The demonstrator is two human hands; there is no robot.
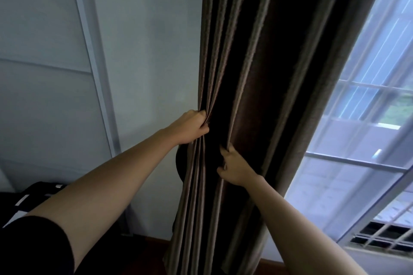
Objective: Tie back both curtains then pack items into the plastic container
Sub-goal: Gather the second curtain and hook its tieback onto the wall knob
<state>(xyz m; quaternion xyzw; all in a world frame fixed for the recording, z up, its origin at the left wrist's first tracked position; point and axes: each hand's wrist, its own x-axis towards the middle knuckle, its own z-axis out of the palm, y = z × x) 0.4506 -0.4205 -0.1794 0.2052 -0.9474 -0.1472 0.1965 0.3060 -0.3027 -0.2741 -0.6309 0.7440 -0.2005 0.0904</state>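
**Both hands gripping the one curtain**

The brown curtain (257, 73) is hanging bunched into long folds between the pale wall (145, 51) on its left and the barred window (368, 118) on its right, reaching down to the wooden floor (152, 243).

The left hand (190, 127) is sitting at the curtain's left edge, fingers curled tight round a handful of folds. The right hand (234, 167) is lower and nearer the middle, fingers and thumb pinching a single fold. So both hands are closing on fabric.

Something dark and rounded (178, 163) is peeking out from behind the curtain's left edge just under the left hand; can't tell what it is. A black sleeve (33, 248) is covering the left upper arm, and a black-and-white patterned thing (33, 196) is showing in the bottom-left corner.
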